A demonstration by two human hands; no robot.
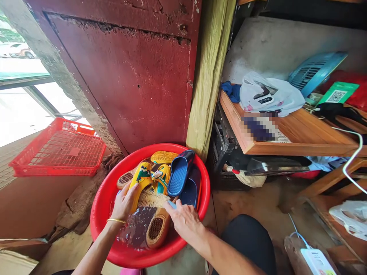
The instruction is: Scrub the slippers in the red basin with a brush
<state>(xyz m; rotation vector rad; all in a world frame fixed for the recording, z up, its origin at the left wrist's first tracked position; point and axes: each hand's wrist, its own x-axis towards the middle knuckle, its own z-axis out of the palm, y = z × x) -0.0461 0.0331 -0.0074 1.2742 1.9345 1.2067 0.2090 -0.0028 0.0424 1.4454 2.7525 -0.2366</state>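
Note:
A red basin [100,214] holds dark water and several slippers. My left hand [124,206] grips a yellow slipper [141,181] with a green patterned strap, tilted up at the left. In my right hand [183,215] is the blue handle of a brush [155,198], its pale bristles beside the yellow slipper. Another yellow slipper [162,177] lies just right of it. Blue slippers [179,175] rest against the basin's right side. A brown-soled shoe [157,229] sits in the water below the brush, and a further brown sole [125,178] shows at the left.
A red plastic crate [71,152] stands at the left by a window opening. Behind the basin is a dark red door [129,84]. At the right, a wooden table [309,126] bears a white plastic bag [269,93]; a white power strip [317,261] lies lower right.

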